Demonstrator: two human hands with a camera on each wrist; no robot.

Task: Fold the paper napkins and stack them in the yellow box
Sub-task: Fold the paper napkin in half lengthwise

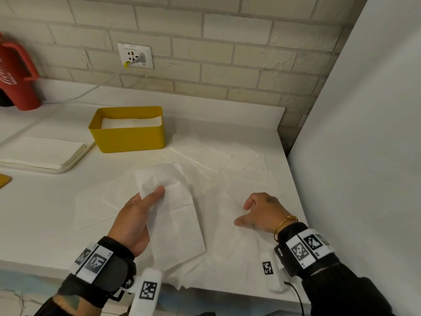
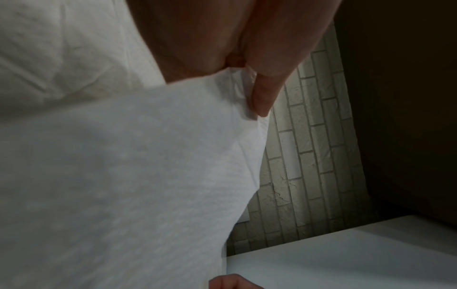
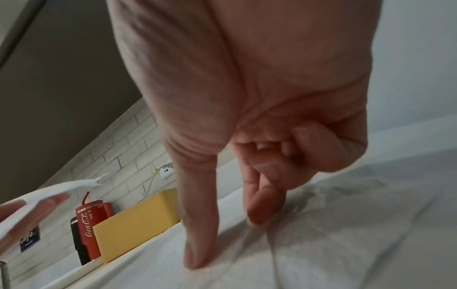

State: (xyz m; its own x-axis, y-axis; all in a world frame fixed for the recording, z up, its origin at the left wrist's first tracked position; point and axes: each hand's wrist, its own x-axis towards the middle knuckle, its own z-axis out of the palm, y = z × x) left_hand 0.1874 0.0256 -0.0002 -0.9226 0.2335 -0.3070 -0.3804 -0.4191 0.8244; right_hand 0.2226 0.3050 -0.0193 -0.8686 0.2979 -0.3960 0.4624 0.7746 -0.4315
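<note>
The yellow box (image 1: pixel 129 139) stands at the back of the white counter with white folded napkins (image 1: pixel 131 122) inside; it also shows in the right wrist view as the yellow box (image 3: pixel 133 223). My left hand (image 1: pixel 155 192) pinches the top of a white paper napkin (image 1: pixel 177 224) and holds it up off the counter; this napkin (image 2: pixel 123 176) hangs below the thumb (image 2: pixel 262 97). My right hand (image 1: pixel 242 214) arches over the loose napkins (image 1: pixel 239 174) spread on the counter. Its thumb (image 3: pixel 197 244) and a fingertip (image 3: pixel 259 211) touch a flat napkin (image 3: pixel 321 244), apart from each other.
A red tumbler (image 1: pixel 16 74) stands at the far left. A flat stack of napkins on a tray (image 1: pixel 38 153) lies left of the box. A wall socket (image 1: pixel 135 55) with a cable is behind. A white panel (image 1: pixel 364 156) bounds the right side.
</note>
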